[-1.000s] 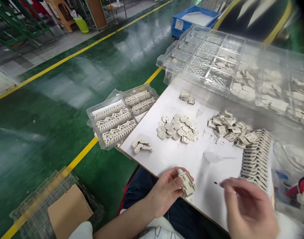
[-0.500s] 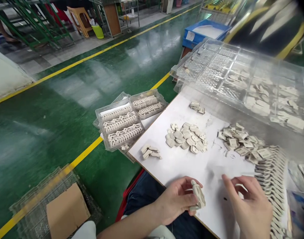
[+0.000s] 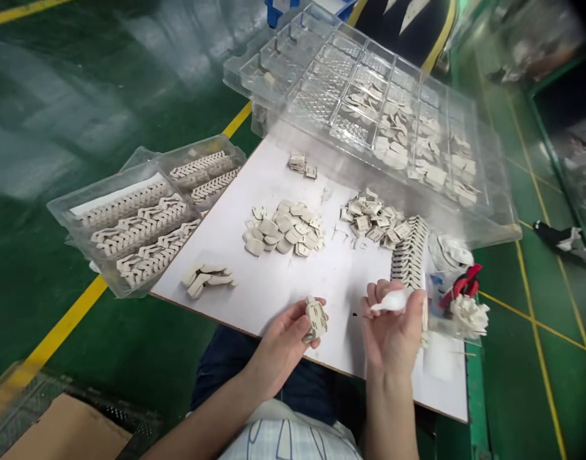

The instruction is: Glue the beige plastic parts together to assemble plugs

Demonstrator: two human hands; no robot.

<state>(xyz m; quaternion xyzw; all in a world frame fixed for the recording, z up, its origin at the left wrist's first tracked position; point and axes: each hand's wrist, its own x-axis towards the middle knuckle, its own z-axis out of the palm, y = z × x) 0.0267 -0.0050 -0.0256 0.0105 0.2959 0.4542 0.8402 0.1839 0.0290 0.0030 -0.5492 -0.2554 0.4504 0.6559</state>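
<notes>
My left hand (image 3: 284, 345) is closed around a beige plastic part (image 3: 316, 319), a clip-like piece with slots and a rounded knob at its top. It is held near the front edge of the white board. On the right, my right hand (image 3: 391, 342) is turned palm up, with the thumb pressing a soft-looking white piece (image 3: 393, 300) against the fingers; its exact kind is unclear. Just beyond that hand runs a stacked row of beige parts (image 3: 409, 255). A heap of rounded beige pieces (image 3: 285, 229) lies farther back on the board, beside a heap of squarish pieces (image 3: 372, 218).
A clear compartment tray (image 3: 316, 102) with loose pieces lies across the back. Left of the white board (image 3: 254, 291), another clear tray (image 3: 115, 246) holds rows of parts. A few curved pieces (image 3: 209, 280) rest near the left corner. Red-handled tools (image 3: 465, 284) are at right.
The view has swung right and downward. My right hand has turned palm up, bringing the white piece into plain sight. My left hand still holds the beige part, now turned with its slotted face showing.
</notes>
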